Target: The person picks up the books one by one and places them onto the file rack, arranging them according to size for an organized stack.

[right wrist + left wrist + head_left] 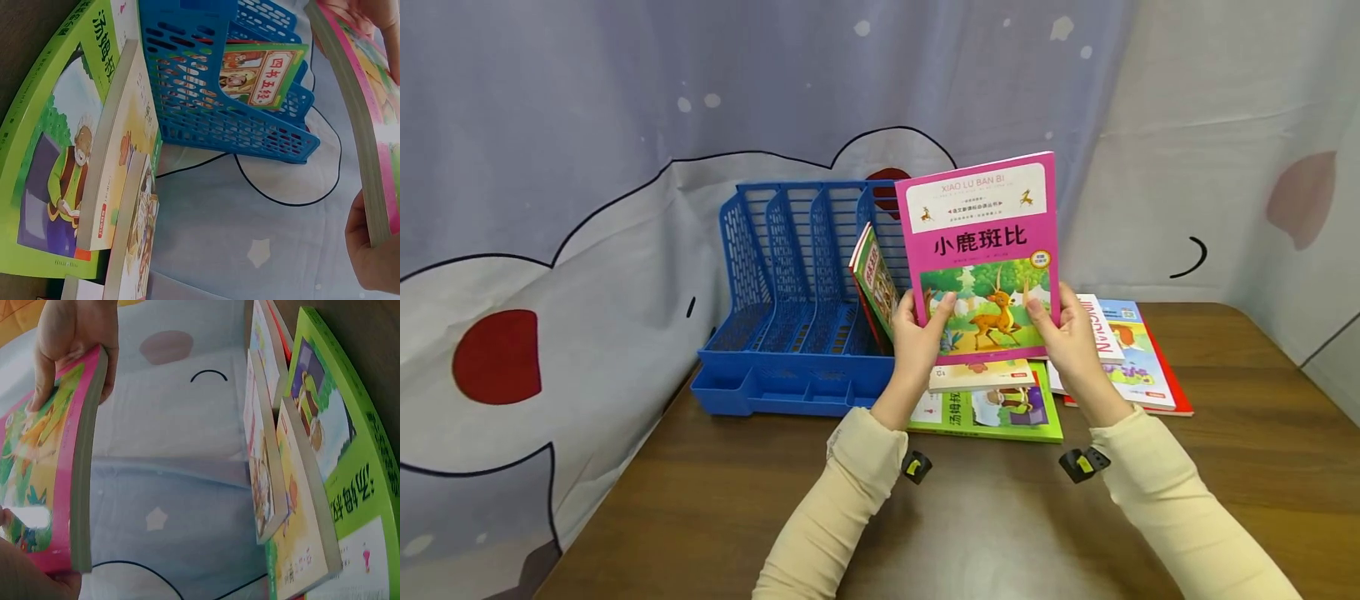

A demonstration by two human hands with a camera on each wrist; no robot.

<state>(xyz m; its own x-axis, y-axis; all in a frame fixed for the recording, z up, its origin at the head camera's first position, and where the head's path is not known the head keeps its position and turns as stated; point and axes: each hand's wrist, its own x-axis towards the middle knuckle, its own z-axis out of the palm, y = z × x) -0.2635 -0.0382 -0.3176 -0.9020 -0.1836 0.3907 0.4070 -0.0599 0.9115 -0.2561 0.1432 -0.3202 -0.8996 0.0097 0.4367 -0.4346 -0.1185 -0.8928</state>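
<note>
A pink-bordered children's book (pixel 981 258) with a deer on its cover is held up, front facing me. My left hand (pixel 919 337) grips its lower left edge, thumb on the cover. On the opposite edge my right hand (pixel 1071 333) grips it the same way. In both wrist views the book's pale page block shows side-on. Behind and left of it stands a blue book rack (pixel 797 375) with upright dividers. A green and red book (pixel 874 279) leans in one of its right-hand slots, partly hidden by the pink book.
Below the held book lies a green book (pixel 1018 425) with a cream-edged book (pixel 981 377) on top. More books (pixel 1138 358) lie overlapped at the right, one with a red edge. A patterned curtain (pixel 625 100) hangs behind the wooden table (pixel 1000 517).
</note>
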